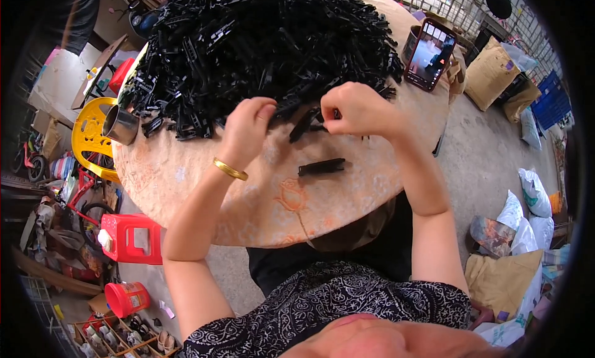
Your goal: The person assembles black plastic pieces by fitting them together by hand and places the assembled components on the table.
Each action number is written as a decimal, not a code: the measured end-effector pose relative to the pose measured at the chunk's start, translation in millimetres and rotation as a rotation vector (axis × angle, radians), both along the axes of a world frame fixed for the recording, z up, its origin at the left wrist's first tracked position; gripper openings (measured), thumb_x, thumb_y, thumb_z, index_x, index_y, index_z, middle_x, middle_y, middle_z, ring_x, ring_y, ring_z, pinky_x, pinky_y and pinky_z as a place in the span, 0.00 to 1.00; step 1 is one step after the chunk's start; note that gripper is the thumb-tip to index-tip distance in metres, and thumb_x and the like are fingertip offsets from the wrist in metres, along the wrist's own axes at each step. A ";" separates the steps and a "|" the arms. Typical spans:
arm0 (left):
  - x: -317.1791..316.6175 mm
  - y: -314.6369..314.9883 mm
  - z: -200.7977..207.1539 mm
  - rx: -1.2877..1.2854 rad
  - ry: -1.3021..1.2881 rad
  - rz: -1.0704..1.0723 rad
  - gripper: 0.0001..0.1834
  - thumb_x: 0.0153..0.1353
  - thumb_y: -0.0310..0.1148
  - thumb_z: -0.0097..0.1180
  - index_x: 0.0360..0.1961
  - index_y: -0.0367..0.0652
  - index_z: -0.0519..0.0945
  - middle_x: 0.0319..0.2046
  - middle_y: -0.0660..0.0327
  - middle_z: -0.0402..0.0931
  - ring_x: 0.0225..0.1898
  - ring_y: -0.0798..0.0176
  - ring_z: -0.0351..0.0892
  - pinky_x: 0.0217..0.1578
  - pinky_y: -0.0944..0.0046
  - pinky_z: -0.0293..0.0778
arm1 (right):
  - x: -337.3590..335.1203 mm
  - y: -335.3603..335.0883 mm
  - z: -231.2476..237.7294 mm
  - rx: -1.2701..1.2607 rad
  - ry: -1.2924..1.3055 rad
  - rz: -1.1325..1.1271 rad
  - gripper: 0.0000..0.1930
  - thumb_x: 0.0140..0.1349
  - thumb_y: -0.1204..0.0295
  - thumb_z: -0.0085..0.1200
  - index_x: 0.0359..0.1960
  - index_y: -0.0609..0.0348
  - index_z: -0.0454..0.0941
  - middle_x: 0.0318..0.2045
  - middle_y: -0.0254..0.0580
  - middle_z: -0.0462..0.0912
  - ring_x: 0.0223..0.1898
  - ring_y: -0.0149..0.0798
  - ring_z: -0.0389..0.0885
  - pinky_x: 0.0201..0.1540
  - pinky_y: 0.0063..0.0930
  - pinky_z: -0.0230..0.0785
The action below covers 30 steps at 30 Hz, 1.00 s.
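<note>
Black plastic strips [266, 48] are lying heaped on a peach rose-patterned tablecloth [279, 200], a gold bangle [230, 169] is gleaming, red stool [131, 237] showing.

A huge pile [260, 42] of black plastic strips is heaped on the round table [186, 178]. Strips at its near edge are pinched by the left hand [248, 132] and the right hand [356, 110]. One strip [321, 167] is laid apart on the cloth. A phone [430, 54] is propped at the right.
</note>
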State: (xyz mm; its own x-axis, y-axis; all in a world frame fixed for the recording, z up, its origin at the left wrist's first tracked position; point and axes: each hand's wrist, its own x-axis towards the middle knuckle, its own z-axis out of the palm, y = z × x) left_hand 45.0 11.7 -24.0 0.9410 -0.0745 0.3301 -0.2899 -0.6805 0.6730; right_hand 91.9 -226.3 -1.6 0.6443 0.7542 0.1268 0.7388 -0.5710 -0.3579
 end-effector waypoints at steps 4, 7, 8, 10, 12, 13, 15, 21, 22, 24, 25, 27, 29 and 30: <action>1.1 8.1 11.0 -0.475 0.351 0.040 0.15 0.67 0.38 0.46 0.42 0.39 0.80 0.25 0.62 0.73 0.22 0.71 0.71 0.23 0.70 0.69 | 7.5 0.1 -4.0 0.397 0.115 0.025 0.08 0.46 0.71 0.61 0.25 0.63 0.78 0.21 0.42 0.79 0.23 0.37 0.78 0.25 0.26 0.69; 0.0 10.5 7.0 -0.786 0.475 0.023 0.18 0.68 0.41 0.45 0.43 0.39 0.80 0.24 0.65 0.72 0.20 0.74 0.69 0.20 0.73 0.68 | 0.7 -0.5 5.5 0.188 0.062 0.086 0.17 0.43 0.61 0.67 0.27 0.61 0.78 0.22 0.42 0.80 0.25 0.40 0.79 0.28 0.29 0.70; -0.5 11.1 6.4 -0.906 0.525 0.026 0.19 0.68 0.43 0.45 0.44 0.38 0.80 0.24 0.66 0.71 0.21 0.74 0.69 0.20 0.74 0.68 | -5.0 1.7 2.1 0.053 -0.023 0.041 0.16 0.45 0.62 0.65 0.28 0.60 0.78 0.24 0.42 0.80 0.28 0.43 0.80 0.31 0.32 0.71; 0.6 11.3 6.9 -0.945 0.559 -0.013 0.19 0.67 0.43 0.47 0.44 0.38 0.79 0.24 0.66 0.71 0.22 0.73 0.70 0.21 0.74 0.70 | -10.7 8.9 -2.7 -0.117 -0.067 -0.033 0.14 0.46 0.64 0.63 0.30 0.60 0.78 0.25 0.44 0.81 0.31 0.46 0.80 0.33 0.35 0.71; 0.6 10.8 8.6 -0.985 0.593 -0.051 0.19 0.67 0.43 0.48 0.45 0.39 0.79 0.24 0.66 0.71 0.22 0.73 0.71 0.22 0.73 0.71 | -5.1 9.5 -11.1 -0.052 -0.088 -0.009 0.13 0.47 0.67 0.62 0.33 0.60 0.78 0.24 0.43 0.80 0.30 0.42 0.80 0.33 0.33 0.71; 0.1 9.9 10.5 -0.973 0.616 -0.068 0.19 0.66 0.43 0.48 0.45 0.38 0.79 0.24 0.66 0.72 0.23 0.72 0.72 0.23 0.73 0.73 | -2.1 8.5 -12.6 0.016 -0.108 0.015 0.13 0.48 0.70 0.61 0.37 0.60 0.79 0.23 0.43 0.80 0.28 0.39 0.81 0.32 0.31 0.71; 0.1 10.3 10.7 -0.962 0.636 -0.083 0.19 0.66 0.43 0.49 0.46 0.38 0.79 0.25 0.65 0.73 0.24 0.71 0.74 0.24 0.73 0.74 | 1.1 2.8 -5.1 0.220 0.041 -0.003 0.15 0.50 0.73 0.59 0.41 0.60 0.77 0.24 0.40 0.80 0.28 0.33 0.79 0.32 0.28 0.71; 1.3 12.1 0.0 -1.211 0.684 -0.183 0.18 0.68 0.38 0.46 0.51 0.38 0.74 0.29 0.61 0.76 0.28 0.68 0.77 0.28 0.69 0.78 | -0.8 19.1 -1.8 1.004 0.658 0.068 0.14 0.57 0.82 0.56 0.45 0.64 0.72 0.36 0.39 0.81 0.34 0.27 0.79 0.39 0.20 0.74; 0.2 9.0 -0.9 -1.244 0.694 -0.257 0.18 0.68 0.38 0.45 0.52 0.37 0.73 0.30 0.61 0.77 0.29 0.67 0.78 0.30 0.68 0.79 | -3.0 24.1 -6.0 1.046 0.648 0.069 0.13 0.57 0.82 0.56 0.44 0.64 0.73 0.37 0.40 0.81 0.35 0.27 0.79 0.41 0.20 0.74; -3.8 0.2 -0.6 -1.275 0.701 -0.332 0.18 0.69 0.37 0.44 0.54 0.37 0.72 0.32 0.60 0.77 0.30 0.66 0.79 0.31 0.67 0.79 | -5.5 29.4 -10.9 1.065 0.663 0.037 0.12 0.56 0.82 0.58 0.41 0.64 0.73 0.37 0.39 0.80 0.36 0.27 0.79 0.43 0.20 0.74; -7.1 -6.1 2.2 -1.267 0.667 -0.317 0.18 0.69 0.36 0.43 0.54 0.37 0.71 0.33 0.60 0.77 0.31 0.65 0.78 0.33 0.66 0.79 | -6.6 30.5 -13.6 1.072 0.625 0.007 0.11 0.55 0.82 0.58 0.40 0.64 0.74 0.36 0.38 0.80 0.37 0.27 0.79 0.43 0.20 0.74; -8.6 -7.4 4.7 -1.236 0.612 -0.376 0.18 0.69 0.35 0.41 0.53 0.35 0.71 0.38 0.56 0.77 0.36 0.60 0.80 0.40 0.61 0.79 | -9.5 35.5 -16.2 1.103 0.551 -0.061 0.08 0.54 0.83 0.59 0.36 0.66 0.75 0.33 0.39 0.81 0.35 0.27 0.80 0.40 0.19 0.74; -11.8 -7.9 10.1 -1.188 0.564 -0.334 0.17 0.69 0.35 0.42 0.52 0.33 0.71 0.39 0.55 0.77 0.38 0.60 0.80 0.42 0.61 0.79 | -13.4 36.7 -15.4 1.087 0.547 -0.048 0.08 0.54 0.82 0.60 0.36 0.66 0.75 0.32 0.39 0.81 0.35 0.27 0.81 0.40 0.19 0.75; -13.2 -9.3 12.9 -1.139 0.521 -0.300 0.17 0.68 0.34 0.43 0.51 0.32 0.72 0.40 0.53 0.78 0.39 0.60 0.81 0.43 0.61 0.79 | -14.7 36.7 -14.8 1.072 0.538 -0.043 0.08 0.54 0.82 0.60 0.36 0.66 0.75 0.32 0.38 0.81 0.35 0.27 0.81 0.40 0.19 0.75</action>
